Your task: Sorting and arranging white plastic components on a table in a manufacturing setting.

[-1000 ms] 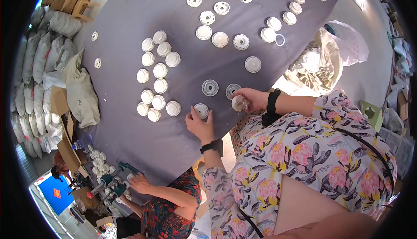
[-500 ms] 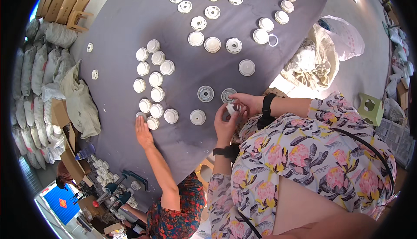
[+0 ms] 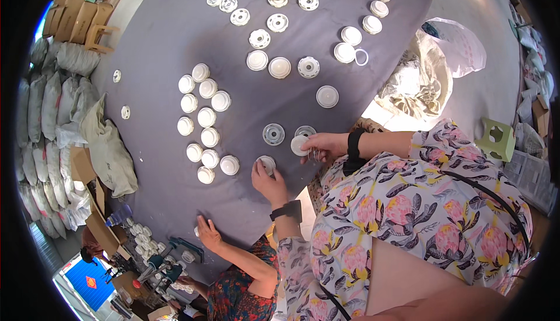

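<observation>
My left hand (image 3: 270, 184) has its fingers curled around the rim of a white round plastic part (image 3: 266, 162) lying on the grey table. In my right hand (image 3: 324, 147) is a white round cap (image 3: 299, 145), pinched at its edge. Thin shiny metal rings (image 3: 315, 155) hang among that hand's lower fingers. Just beyond the cap lies a white ring-shaped part (image 3: 305, 131), partly covered by it. Another slotted, open-faced part (image 3: 273, 134) sits to its left, between my two hands and slightly farther off.
A co-worker's hand (image 3: 209, 234) touches a small white piece at the near left. Stepped white caps (image 3: 206, 117) stand grouped on the left; more slotted discs (image 3: 277, 23) and caps (image 3: 373, 25) lie farther back. A plastic-lined sack (image 3: 417, 87) stands beyond the right table edge.
My left hand has left my right hand and moved left onto the white part. The cap now shows in my right hand. The co-worker's hand has drawn nearer, away from the grouped caps.
</observation>
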A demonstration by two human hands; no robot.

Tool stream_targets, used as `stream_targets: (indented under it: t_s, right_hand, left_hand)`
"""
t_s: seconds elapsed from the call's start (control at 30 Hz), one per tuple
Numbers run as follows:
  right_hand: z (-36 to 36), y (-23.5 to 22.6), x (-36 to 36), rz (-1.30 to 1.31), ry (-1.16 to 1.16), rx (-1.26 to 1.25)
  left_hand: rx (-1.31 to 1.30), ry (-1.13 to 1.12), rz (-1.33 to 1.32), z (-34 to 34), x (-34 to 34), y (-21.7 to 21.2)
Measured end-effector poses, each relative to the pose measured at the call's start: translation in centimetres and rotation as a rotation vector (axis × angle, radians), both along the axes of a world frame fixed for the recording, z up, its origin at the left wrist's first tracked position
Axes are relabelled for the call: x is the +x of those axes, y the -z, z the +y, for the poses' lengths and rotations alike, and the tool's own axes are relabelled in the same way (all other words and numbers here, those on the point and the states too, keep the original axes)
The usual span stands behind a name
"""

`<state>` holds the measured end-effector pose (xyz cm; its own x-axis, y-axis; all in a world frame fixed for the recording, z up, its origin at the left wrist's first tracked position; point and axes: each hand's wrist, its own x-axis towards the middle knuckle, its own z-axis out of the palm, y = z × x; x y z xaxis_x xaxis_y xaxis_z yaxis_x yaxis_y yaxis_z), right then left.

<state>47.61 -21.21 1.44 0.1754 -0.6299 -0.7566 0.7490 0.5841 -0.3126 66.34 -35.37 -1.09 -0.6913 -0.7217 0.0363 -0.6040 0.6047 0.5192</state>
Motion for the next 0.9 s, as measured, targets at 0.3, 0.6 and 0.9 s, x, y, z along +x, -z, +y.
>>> stream_targets:
  t_s: [0.3, 0.6, 0.9]
  right_hand:
    - [-0.4, 1.2, 0.8, -0.032, 0.059, -0.004]
    - [-0.2, 1.3, 1.1, -0.025, 0.111, -0.035]
    - [-0.9, 0.8, 1.6, 0.162, -0.003, -0.027]
  left_hand:
    - [0.277, -0.168, 0.316, 1.4, -1.8, -3.2]
    - [0.447, 0.140, 0.291, 3.7, -4.7, -4.7]
    - [0.872, -0.106, 0.352, 2.7, -3.4, -1.4]
